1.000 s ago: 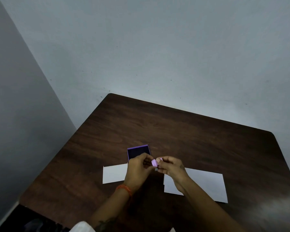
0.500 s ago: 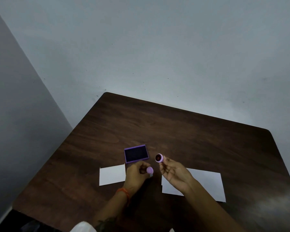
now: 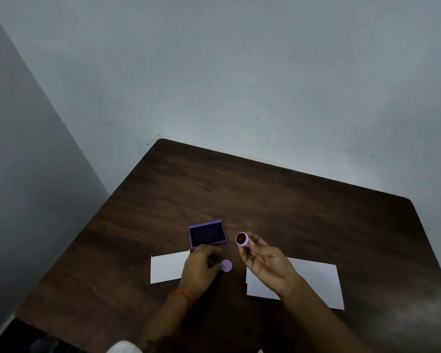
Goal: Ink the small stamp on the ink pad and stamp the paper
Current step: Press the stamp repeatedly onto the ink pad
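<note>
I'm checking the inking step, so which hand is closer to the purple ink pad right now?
Left. The left hand sits just in front of the ink pad, knuckles at its near edge, holding the cap. The right hand holds the stamp off to the pad's right.

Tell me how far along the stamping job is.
Done: the round purple cap is off, in the left hand. In hand: the right hand holds the small pink stamp, face up. Left: inking on the open purple ink pad, then stamping the unmarked white paper.
</note>
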Available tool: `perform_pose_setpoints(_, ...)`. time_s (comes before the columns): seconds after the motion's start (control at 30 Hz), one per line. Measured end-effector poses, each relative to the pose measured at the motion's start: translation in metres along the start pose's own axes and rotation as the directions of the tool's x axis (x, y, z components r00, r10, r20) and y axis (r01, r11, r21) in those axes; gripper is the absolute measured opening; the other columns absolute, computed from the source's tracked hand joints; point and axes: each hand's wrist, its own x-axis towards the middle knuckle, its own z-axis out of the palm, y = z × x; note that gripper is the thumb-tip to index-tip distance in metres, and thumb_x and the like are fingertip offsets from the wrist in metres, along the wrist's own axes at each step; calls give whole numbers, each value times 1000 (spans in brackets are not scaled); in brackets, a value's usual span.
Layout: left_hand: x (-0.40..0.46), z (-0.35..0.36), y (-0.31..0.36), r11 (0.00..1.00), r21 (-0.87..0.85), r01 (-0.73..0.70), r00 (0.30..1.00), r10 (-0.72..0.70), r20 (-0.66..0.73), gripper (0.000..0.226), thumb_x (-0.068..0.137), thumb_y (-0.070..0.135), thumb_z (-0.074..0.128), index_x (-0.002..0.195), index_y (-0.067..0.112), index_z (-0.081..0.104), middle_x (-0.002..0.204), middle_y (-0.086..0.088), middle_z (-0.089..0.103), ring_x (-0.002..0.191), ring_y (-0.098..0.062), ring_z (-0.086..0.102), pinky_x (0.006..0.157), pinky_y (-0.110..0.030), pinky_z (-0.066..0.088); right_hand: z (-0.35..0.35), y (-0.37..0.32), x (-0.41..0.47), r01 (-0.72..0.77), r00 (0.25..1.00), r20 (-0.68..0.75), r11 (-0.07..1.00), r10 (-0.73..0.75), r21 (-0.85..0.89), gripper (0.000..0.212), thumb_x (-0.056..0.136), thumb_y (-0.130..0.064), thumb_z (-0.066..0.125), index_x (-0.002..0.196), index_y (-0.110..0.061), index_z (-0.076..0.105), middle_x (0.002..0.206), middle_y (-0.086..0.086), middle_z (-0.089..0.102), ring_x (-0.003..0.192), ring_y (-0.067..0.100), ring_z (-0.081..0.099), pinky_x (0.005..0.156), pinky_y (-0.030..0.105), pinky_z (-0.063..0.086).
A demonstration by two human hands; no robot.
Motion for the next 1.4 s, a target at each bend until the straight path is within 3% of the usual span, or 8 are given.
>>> perform_pose_setpoints(0.23, 16, -36, -23, 977, 211, -8, 955, 70, -288, 56, 71, 23, 77, 122, 20, 56, 129, -4, 55, 121, -23, 46, 100, -35, 40, 10, 1, 10, 8, 1000, 16, 1000, -8, -22, 21, 69, 4, 61, 81, -5, 75, 86, 13, 76, 79, 19, 74, 65, 27, 62)
perform_pose_setpoints(0.4, 32, -43, -39, 971, 239, 22, 994, 3, -105, 89, 70, 33, 77, 142, 18, 29, 155, -3, 26, 145, -22, 13, 120, -44, 13, 17, 5, 20, -7, 1000, 28, 998, 9, -62, 22, 70, 2, 60, 83, -6, 76, 87, 11, 77, 76, 14, 73, 64, 23, 61)
perform_pose_setpoints(0.57, 41, -38, -45, 978, 205, 23, 999, -16, -35, 82, 75, 28, 73, 143, 17, 28, 153, -4, 31, 145, -22, 14, 119, -37, 6, 28, 7, 41, 69, 997, -13, 933, -78, -354, 25, 85, 6, 52, 98, -9, 67, 100, 10, 70, 88, 15, 66, 67, 20, 59)
perform_pose_setpoints(0.67, 44, -35, -47, 983, 183, 7, 997, 6, -73, 74, 77, 23, 71, 140, 17, 33, 150, -4, 36, 144, -21, 19, 118, -32, 6, 36, 13, 55, 138, 978, -18, 710, -208, -691, 24, 83, 3, 59, 91, -18, 66, 108, 11, 67, 94, 17, 64, 71, 22, 55)
perform_pose_setpoints(0.83, 43, -29, -48, 991, 130, -18, 994, 32, -105, 72, 76, 19, 72, 139, 16, 37, 148, -6, 40, 143, -22, 22, 117, -30, 6, 48, 31, 78, 310, 846, 282, -13, -452, -951, 21, 80, -5, 66, 100, -13, 68, 103, 7, 70, 92, 14, 63, 77, 13, 47)
perform_pose_setpoints(1.0, 45, -28, -49, 994, 104, -20, 995, 30, -98, 77, 77, 18, 72, 141, 13, 31, 149, -8, 37, 144, -25, 16, 118, -33, 5, 49, 37, 97, 356, 868, 493, -618, -60, -701, 33, 86, -1, 53, 118, -3, 57, 126, 16, 59, 118, 27, 52, 98, 28, 39)
perform_pose_setpoints(1.17, 47, -30, -51, 989, 140, -45, 997, 53, -50, 75, 78, 23, 71, 142, 16, 31, 152, -4, 31, 145, -24, 9, 119, -36, 6, 51, 33, 97, 375, 861, 503, -761, 74, -529, 37, 91, -6, 44, 128, -5, 46, 133, 16, 51, 123, 27, 43, 100, 37, 38)
perform_pose_setpoints(1.4, 46, -31, -48, 994, 93, -54, 997, 59, -52, 73, 80, 21, 69, 141, 15, 30, 154, -3, 27, 146, -23, 7, 117, -31, -3, 54, 50, 90, 229, 887, 446, -729, -116, -646, 41, 89, -7, 51, 130, -6, 44, 135, 15, 48, 126, 27, 42, 105, 34, 37)
